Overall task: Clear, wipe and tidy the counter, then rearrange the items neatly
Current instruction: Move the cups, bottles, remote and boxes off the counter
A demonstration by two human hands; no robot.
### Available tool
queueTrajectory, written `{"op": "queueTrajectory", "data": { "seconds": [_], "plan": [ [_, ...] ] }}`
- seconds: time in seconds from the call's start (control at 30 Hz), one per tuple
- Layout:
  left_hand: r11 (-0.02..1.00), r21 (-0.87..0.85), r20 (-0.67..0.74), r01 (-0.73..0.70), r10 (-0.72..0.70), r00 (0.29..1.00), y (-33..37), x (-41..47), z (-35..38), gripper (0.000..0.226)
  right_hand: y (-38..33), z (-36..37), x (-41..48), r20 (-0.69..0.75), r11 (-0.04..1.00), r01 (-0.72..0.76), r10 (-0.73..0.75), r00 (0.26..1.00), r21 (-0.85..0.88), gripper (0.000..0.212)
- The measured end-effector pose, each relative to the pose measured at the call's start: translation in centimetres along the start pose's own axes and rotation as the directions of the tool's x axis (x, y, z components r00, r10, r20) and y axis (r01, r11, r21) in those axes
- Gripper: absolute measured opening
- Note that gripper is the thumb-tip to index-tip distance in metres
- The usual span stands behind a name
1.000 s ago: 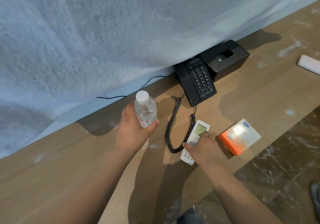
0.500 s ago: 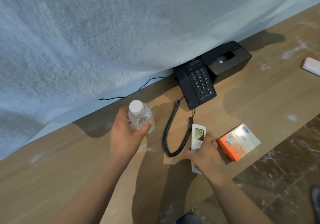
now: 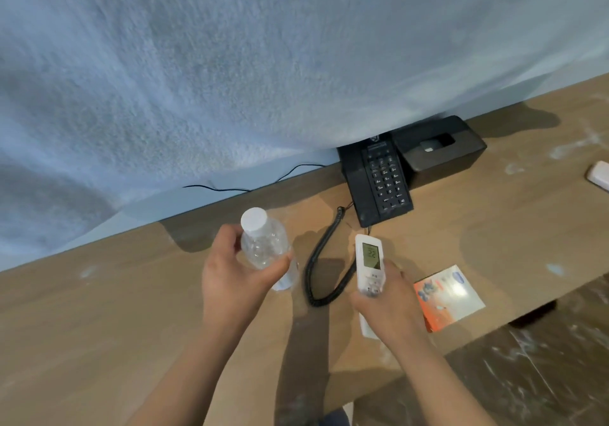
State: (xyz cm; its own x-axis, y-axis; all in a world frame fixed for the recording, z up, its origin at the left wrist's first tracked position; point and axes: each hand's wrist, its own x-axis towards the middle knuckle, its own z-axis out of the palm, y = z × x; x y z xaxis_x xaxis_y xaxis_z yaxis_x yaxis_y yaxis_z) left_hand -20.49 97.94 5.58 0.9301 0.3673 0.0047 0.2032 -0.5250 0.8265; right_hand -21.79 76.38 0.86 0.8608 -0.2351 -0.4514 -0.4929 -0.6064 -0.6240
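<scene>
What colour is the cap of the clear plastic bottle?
The round plastic cap is white; head view.

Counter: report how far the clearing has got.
Done: nothing looks finished. In hand: the left hand grips the water bottle, and the right hand grips the air-conditioner remote. Left: the telephone, black box and orange box sit on the counter, and its white smears are unwiped.

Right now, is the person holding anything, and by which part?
Yes. The left hand grips a clear water bottle around its body, below the cap. The right hand holds a white remote by its lower, button end.
</scene>
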Motion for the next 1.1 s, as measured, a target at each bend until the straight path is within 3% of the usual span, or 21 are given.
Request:
{"op": "queueTrajectory", "data": {
  "seconds": [0.2, 0.4, 0.5, 0.6, 0.67, 0.9, 1.1],
  "plan": [
    [0.998, -0.044, -0.119, 0.043, -0.048, 0.992, 1.2, -3.7, -1.6, 0.047, -1.8, -1.5, -0.8, 0.077, 0.99, 0.139, -0.14, 0.987, 0.026, 0.081],
    [0.989, -0.101, -0.249, 0.104, -0.126, 0.96, 1.2, -7.6, -4.6, 0.05, -4.8, -0.4, -1.8, 0.216, 0.954, 0.288, -0.301, 0.929, 0.088, 0.063],
    [0.984, -0.105, -0.32, 0.141, -0.168, 0.932, 0.7, -9.3, -6.8, 0.052, -6.2, 0.6, -2.9, 0.257, 0.934, 0.348, -0.357, 0.898, 0.082, 0.071],
    [0.978, -0.112, -0.378, 0.178, -0.207, 0.902, 0.1, -11.1, -9.0, 0.051, -7.5, 1.5, -4.7, 0.278, 0.89, 0.449, -0.453, 0.847, 0.079, 0.046],
    [0.973, -0.11, -0.418, 0.204, -0.231, 0.878, -0.4, -12.5, -10.4, 0.052, -8.3, 2.3, -5.8, 0.312, 0.864, 0.497, -0.496, 0.81, 0.082, 0.042],
    [0.96, -0.117, -0.556, 0.255, -0.277, 0.784, -2.9, -17.6, -15.6, 0.053, -11.1, 6.3, -11.5, 0.416, 0.75, 0.66, -0.614, 0.67, 0.045, 0.069],
    [0.944, -0.143, -0.655, 0.297, -0.315, 0.687, -5.9, -24.1, -21.0, 0.05, -12.1, 10.5, -18.9, 0.493, 0.661, 0.748, -0.672, 0.553, 0.063, 0.08]
  ]
}}
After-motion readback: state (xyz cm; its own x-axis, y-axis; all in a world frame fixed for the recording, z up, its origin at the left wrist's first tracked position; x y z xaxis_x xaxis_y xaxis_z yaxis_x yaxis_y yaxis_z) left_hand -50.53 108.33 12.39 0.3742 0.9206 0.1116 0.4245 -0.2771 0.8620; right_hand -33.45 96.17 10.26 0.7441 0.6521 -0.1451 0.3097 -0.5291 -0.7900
